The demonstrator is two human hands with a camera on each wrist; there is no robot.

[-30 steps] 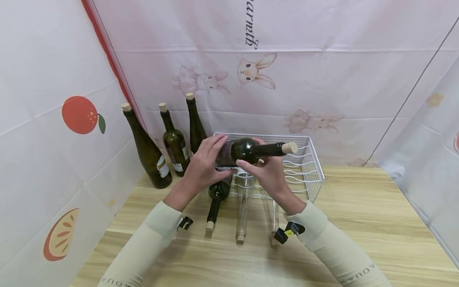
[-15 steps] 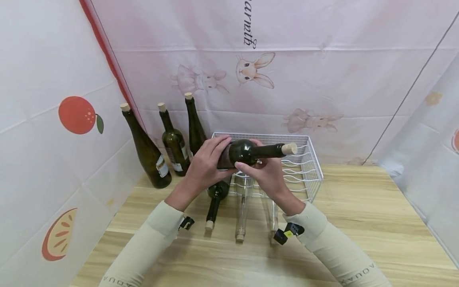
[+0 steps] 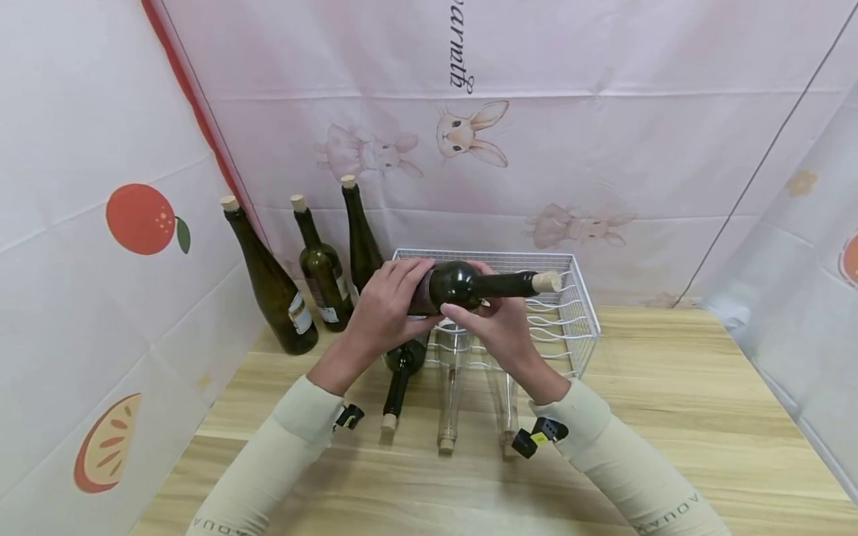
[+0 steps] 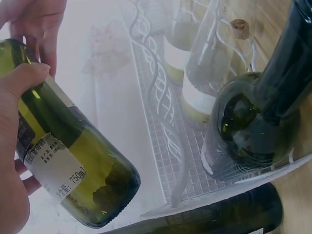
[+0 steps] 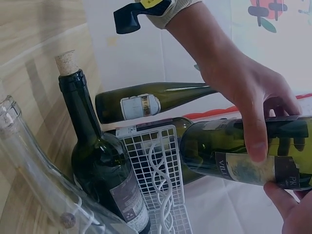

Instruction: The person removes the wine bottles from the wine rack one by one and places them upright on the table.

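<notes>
A dark green wine bottle (image 3: 456,283) with a cork in its neck lies sideways between the two hands, above the white wire rack (image 3: 582,320). The left hand (image 3: 387,301) grips its label end, thumb on the near side. Around the shoulder, the right hand (image 3: 499,320) holds it with the thumb in front. Torn paper labels show on its glass in the left wrist view, one marked 750ml. Below the hands, another dark green bottle (image 3: 401,376) lies in the rack, neck toward the person. Beside it lie two clear glass bottles (image 3: 450,394), the right one partly hidden by the right hand.
Several corked green bottles stand upright left of the rack: a tall one (image 3: 271,286), a shorter one (image 3: 325,272) and one behind the left hand (image 3: 363,238). A wooden table (image 3: 684,402) lies beneath. Printed cloth (image 3: 603,149) hangs close behind the rack.
Both hands keep their grip on the bottle. The left hand has slid slightly along it toward the right hand. The view has shifted a little; the rack and other bottles stay put.
</notes>
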